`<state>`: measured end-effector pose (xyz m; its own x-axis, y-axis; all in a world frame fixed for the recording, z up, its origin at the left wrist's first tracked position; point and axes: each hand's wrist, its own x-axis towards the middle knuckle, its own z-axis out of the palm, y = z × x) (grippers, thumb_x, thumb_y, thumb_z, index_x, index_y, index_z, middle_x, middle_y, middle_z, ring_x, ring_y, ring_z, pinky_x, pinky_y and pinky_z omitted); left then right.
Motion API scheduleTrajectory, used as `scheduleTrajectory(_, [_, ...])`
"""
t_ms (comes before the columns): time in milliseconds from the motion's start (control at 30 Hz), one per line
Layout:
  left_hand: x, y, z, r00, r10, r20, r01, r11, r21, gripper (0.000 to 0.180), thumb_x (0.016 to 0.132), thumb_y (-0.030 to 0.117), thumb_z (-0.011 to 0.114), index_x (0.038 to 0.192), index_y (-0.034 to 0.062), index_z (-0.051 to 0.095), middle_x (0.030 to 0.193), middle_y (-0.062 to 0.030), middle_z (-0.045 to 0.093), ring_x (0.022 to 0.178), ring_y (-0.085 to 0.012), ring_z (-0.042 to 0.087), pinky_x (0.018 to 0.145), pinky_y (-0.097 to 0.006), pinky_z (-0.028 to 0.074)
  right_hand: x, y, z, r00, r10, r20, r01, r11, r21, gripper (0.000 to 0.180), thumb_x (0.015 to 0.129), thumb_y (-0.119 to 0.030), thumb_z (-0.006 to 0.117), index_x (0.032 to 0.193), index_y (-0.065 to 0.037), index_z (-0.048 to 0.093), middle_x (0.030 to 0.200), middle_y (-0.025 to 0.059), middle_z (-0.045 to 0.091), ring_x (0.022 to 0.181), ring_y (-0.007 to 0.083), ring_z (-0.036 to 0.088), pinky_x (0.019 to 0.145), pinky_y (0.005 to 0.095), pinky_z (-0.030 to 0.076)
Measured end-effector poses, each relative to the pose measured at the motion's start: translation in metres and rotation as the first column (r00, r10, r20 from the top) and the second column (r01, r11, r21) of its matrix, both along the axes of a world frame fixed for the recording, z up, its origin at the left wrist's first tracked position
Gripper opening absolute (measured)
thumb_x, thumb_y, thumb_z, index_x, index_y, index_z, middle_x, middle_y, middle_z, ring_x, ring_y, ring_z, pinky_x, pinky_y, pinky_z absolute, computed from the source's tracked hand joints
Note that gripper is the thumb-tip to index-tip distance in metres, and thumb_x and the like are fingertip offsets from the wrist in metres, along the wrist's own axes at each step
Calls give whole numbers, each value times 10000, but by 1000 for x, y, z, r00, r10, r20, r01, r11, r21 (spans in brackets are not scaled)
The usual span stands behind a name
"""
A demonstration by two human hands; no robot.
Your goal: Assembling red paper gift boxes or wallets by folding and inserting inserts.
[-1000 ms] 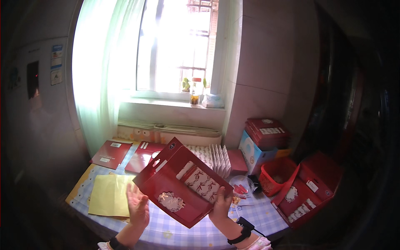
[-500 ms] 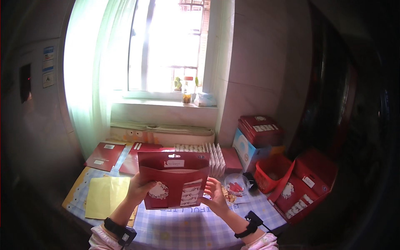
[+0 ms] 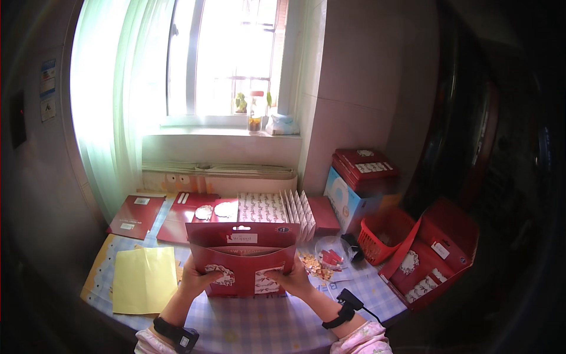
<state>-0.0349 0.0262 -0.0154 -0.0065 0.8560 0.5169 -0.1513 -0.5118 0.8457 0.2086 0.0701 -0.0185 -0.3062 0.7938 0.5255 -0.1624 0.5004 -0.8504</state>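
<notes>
A red card envelope (image 3: pixel 243 272) stands upright between my two hands over the front of the table. It has a hanging slot in its raised back flap and two white printed patches on its front. Its top pocket gapes, and a red insert (image 3: pixel 244 251) shows inside. My left hand (image 3: pixel 196 280) grips the left side, thumb across the front. On the opposite side my right hand (image 3: pixel 299 279) holds it likewise, with the thumb on the striped patch. The fingers behind the envelope are hidden.
A yellow sheet (image 3: pixel 144 280) lies at left, below red folders (image 3: pixel 137 217). Behind the envelope are a patterned card (image 3: pixel 262 207) and pleated cards (image 3: pixel 299 215). Rightward sit a clear bowl (image 3: pixel 323 248), small brown pieces (image 3: pixel 316 268), a red basket (image 3: pixel 377 242) and a larger red folder (image 3: pixel 433 265).
My right hand has gone from loose fingers at the envelope's edge to a firm grip with its thumb in front. The envelope has come slightly lower and its pocket gapes wider.
</notes>
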Motion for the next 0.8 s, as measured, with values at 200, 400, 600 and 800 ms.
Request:
scheduleTrajectory(200, [4, -2, 5, 998, 8, 65, -5, 999, -50, 503, 657, -32, 695, 1108, 20, 479, 1008, -65, 594, 907, -144, 573, 787, -291, 483, 0, 0, -3, 996, 50, -73, -52, 998, -39, 435, 755, -86, 696, 1090, -6, 430, 982, 64, 597, 878, 88, 561, 741, 252, 484])
scheduleTrajectory(400, [6, -4, 7, 997, -7, 80, 11, 999, -49, 505, 670, -21, 694, 1121, 23, 471, 1015, -69, 592, 915, -148, 571, 798, -294, 480, 6, -3, -1, 995, 88, -47, -92, 992, -86, 441, 751, -79, 697, 1091, -9, 424, 1032, 70, 560, 924, 103, 538, 770, 267, 471])
scheduleTrajectory(600, [5, -2, 5, 998, -15, 65, 15, 1000, -6, 498, 705, -49, 664, 1145, 7, 438, 1039, -74, 568, 938, -135, 549, 801, -283, 473, 1, -18, 31, 890, -313, -332, 428, 825, 368, 463, 666, -98, 748, 1048, -92, 486, 985, 30, 472, 982, 166, 437, 868, 354, 366])
scheduleTrajectory(800, [2, 0, 3, 1000, 21, 13, -21, 1000, -7, 482, 709, -49, 658, 1134, 9, 438, 1041, -79, 568, 937, -134, 550, 800, -283, 473, 17, -25, 58, 633, -764, 123, 117, 252, 961, 262, 663, -196, 677, 915, -232, 618, 913, -69, 455, 898, 125, 412, 783, 301, 317])
